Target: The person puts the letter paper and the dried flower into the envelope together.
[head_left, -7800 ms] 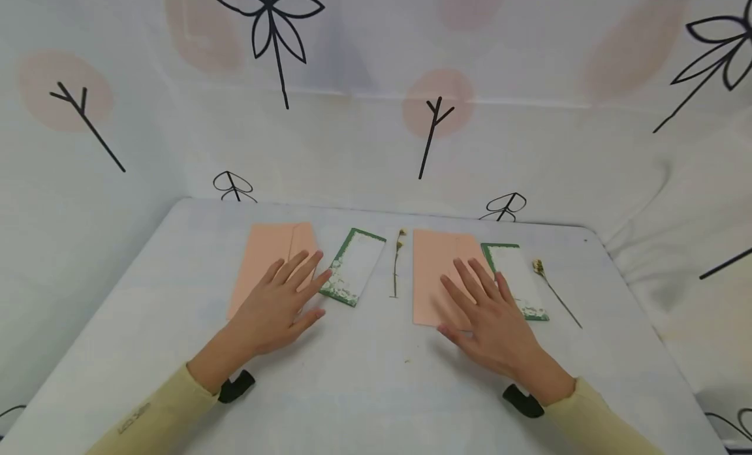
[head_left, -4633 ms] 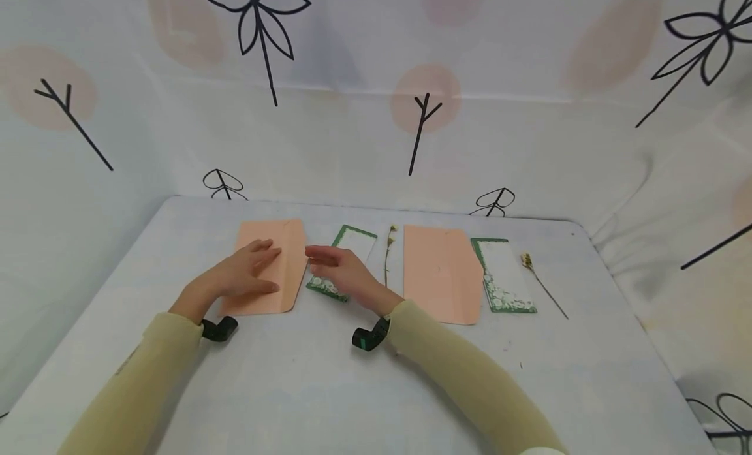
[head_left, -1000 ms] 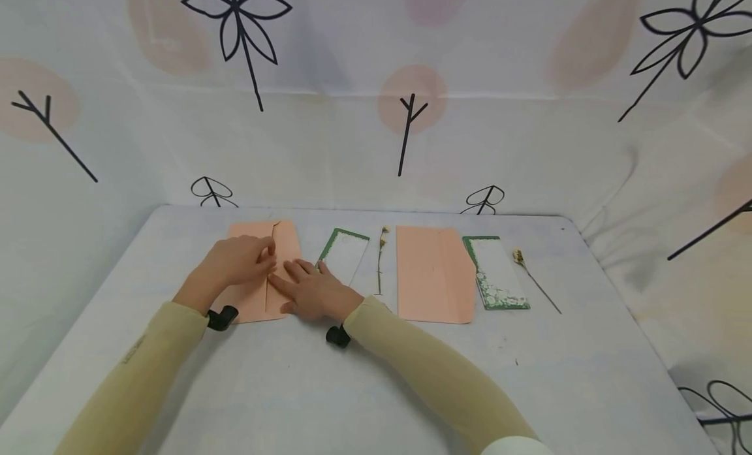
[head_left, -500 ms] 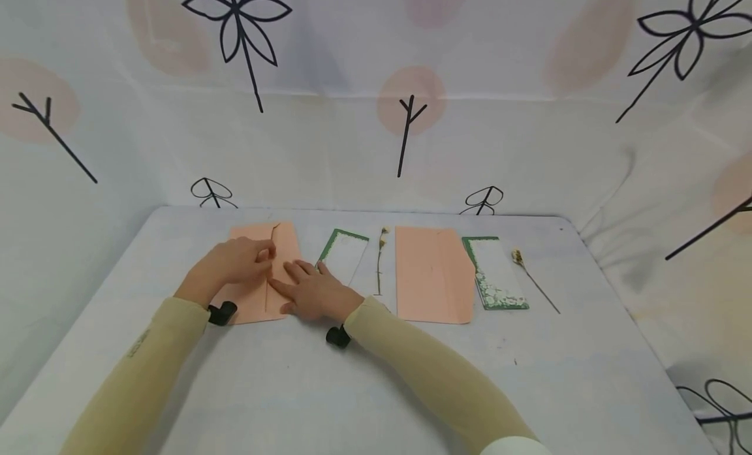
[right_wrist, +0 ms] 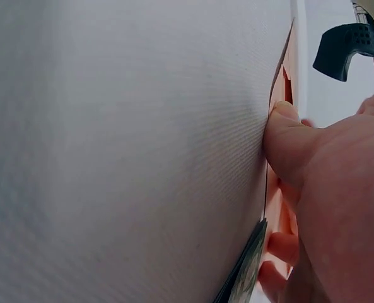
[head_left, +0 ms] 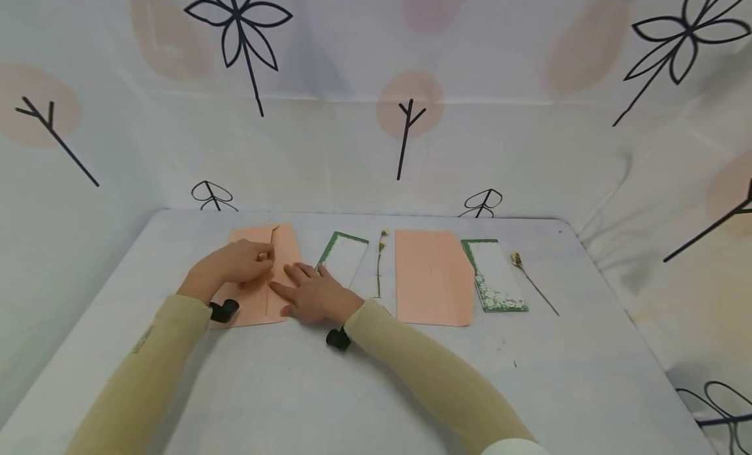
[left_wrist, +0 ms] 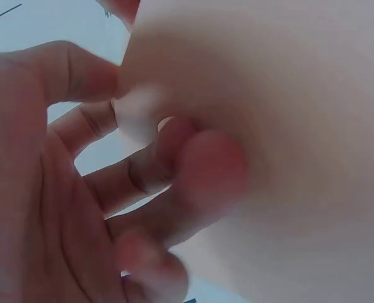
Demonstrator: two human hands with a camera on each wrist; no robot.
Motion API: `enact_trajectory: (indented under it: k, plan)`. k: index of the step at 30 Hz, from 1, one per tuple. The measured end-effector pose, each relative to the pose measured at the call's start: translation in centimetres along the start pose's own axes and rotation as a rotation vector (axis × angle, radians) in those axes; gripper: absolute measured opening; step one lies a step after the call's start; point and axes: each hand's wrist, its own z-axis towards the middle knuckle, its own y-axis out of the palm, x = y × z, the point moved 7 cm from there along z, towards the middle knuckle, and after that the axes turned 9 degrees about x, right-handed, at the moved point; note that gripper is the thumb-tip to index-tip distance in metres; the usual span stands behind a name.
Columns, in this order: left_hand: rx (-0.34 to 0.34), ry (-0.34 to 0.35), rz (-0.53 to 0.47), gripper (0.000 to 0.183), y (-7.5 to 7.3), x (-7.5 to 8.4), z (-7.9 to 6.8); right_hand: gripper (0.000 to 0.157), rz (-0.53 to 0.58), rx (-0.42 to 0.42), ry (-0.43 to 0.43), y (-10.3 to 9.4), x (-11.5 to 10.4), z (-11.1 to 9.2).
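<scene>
In the head view a peach envelope (head_left: 286,243) lies at the left of the table, with a line running down it near its right part. My left hand (head_left: 235,264) is over it, fingers curled at that line and pinching the paper's edge. The left wrist view shows those fingertips bent around the pale paper (left_wrist: 313,189). My right hand (head_left: 317,295) rests on the envelope's right part with its fingers spread. In the right wrist view its thumb (right_wrist: 287,136) touches the envelope's edge. Beside the fingers lies a green-bordered card (head_left: 346,252), partly covered.
Right of the card lies a dried flower stem (head_left: 380,266). Farther right are a second peach envelope (head_left: 431,279), a second green-bordered card (head_left: 493,272) and another dried flower (head_left: 534,283). Patterned cloth (head_left: 329,155) hangs behind the white table (head_left: 329,396).
Since the earliest frame my right hand has moved left from the second envelope to the left one, and my left fingers have curled at its line. Over the last second both hands barely move.
</scene>
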Motion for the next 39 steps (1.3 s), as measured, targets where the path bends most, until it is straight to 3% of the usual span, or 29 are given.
enact_trajectory:
  k: [4, 13, 21, 31, 35, 39]
  plan:
    - [0.016, 0.037, -0.011, 0.009, 0.1, -0.4, 0.2, 0.061, 0.008, -0.001, 0.003, 0.0, -0.1, 0.1]
    - [0.010, 0.119, -0.066, 0.027, 0.9, -0.8, 1.1, 0.062, 0.052, 0.038, 0.005, -0.2, 0.2, -0.6]
    - [-0.017, 0.113, -0.038, 0.028, 1.0, -0.3, 1.6, 0.063, 0.043, 0.093, -0.017, -0.3, 0.7, -0.7]
    - [-0.030, 0.099, -0.038, 0.027, 0.5, -0.3, 1.0, 0.058, 0.040, 0.174, -0.059, -1.3, 0.5, -0.9]
    - [-0.028, 0.089, -0.037, 0.029, 0.5, -0.3, 0.9, 0.050, 0.135, 0.258, -0.045, -2.1, 1.1, -1.5]
    - [-0.036, 0.076, -0.040, 0.032, 0.5, -0.5, 0.9, 0.043, 0.273, 0.317, 0.037, -2.5, 2.3, -2.0]
